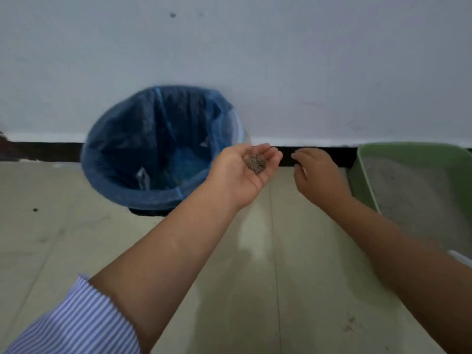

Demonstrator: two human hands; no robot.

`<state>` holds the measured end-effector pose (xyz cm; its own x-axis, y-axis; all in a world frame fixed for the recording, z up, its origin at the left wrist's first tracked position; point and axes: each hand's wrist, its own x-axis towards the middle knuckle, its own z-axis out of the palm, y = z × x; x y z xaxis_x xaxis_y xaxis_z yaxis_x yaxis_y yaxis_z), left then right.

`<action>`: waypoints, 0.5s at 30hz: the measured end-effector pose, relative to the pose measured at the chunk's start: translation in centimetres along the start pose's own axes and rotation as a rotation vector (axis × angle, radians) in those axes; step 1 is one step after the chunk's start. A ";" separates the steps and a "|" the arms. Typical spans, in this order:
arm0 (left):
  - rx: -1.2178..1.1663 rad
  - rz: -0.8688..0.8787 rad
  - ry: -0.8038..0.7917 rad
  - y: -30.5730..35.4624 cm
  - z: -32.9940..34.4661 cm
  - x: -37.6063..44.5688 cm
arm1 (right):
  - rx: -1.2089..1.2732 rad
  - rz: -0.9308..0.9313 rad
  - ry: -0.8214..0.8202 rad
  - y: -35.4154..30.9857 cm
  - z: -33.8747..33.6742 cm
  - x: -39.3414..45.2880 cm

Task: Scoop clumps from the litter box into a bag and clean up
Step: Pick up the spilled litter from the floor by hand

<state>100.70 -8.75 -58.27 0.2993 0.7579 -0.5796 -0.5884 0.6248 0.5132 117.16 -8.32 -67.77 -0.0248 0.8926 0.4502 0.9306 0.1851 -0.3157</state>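
Observation:
My left hand (237,172) is turned palm up and cupped, carrying a small heap of grey litter grains (256,163) just right of the bin. A blue bag (153,149) lines that round bin, which stands against the wall with its mouth facing me. My right hand (316,172) hovers close beside the left, palm down, fingers loosely bent and holding nothing. At the right edge lies the green litter box (361,180), filled with grey litter (413,190).
A white wall with a black skirting strip (316,155) runs behind everything. Pale floor tiles (255,277) lie below my arms, with a few dark specks (351,325) at the lower right. A dark object (5,146) shows at the far left edge.

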 end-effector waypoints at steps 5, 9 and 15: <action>-0.067 0.361 0.157 7.7 -2.9 -2.5 | 0.090 -0.175 0.071 -7.7 1.0 5.0; 1.375 0.428 0.304 9.6 -7.7 -0.5 | 0.112 -0.188 0.074 -11.6 3.6 4.6; 2.163 0.317 0.259 8.1 -11.5 -0.6 | 0.222 0.012 -0.055 -11.7 4.3 3.3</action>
<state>87.10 -6.33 -61.08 0.2041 0.9279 -0.3120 0.9705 -0.1500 0.1886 104.64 -5.78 -66.25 -0.0396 0.9154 0.4006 0.8278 0.2546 -0.4999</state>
